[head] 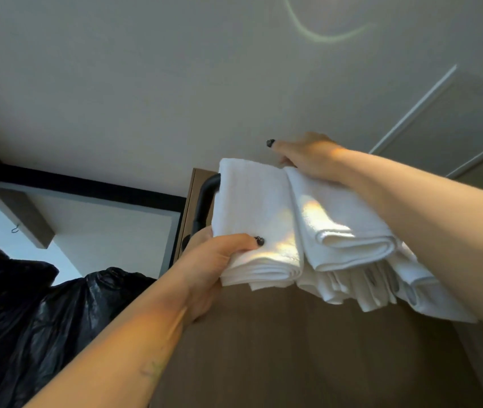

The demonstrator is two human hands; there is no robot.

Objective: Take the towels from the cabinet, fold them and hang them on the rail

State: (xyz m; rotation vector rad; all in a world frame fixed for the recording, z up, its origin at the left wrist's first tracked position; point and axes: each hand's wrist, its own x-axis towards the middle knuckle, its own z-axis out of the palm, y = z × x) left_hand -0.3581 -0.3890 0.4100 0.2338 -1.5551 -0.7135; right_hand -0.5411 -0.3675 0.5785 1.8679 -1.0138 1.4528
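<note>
A folded white towel point(252, 213) hangs over a black rail point(204, 198) mounted on a brown wooden panel point(308, 348). My left hand point(213, 260) grips its lower folded edge, thumb on the front. Right beside it a second folded white towel point(340, 225) hangs on the same rail, with more white towel layers point(411, 290) draped further right. My right hand point(311, 156) reaches over the top of the towels; its fingers curl down behind the fold near the rail. Most of the rail is hidden under the towels.
Black plastic bags point(28, 313) bulge at the lower left. A black-framed mirror point(92, 219) sits left of the wooden panel. A pale wall point(175, 98) fills the top, with a white door frame point(428, 107) at the right.
</note>
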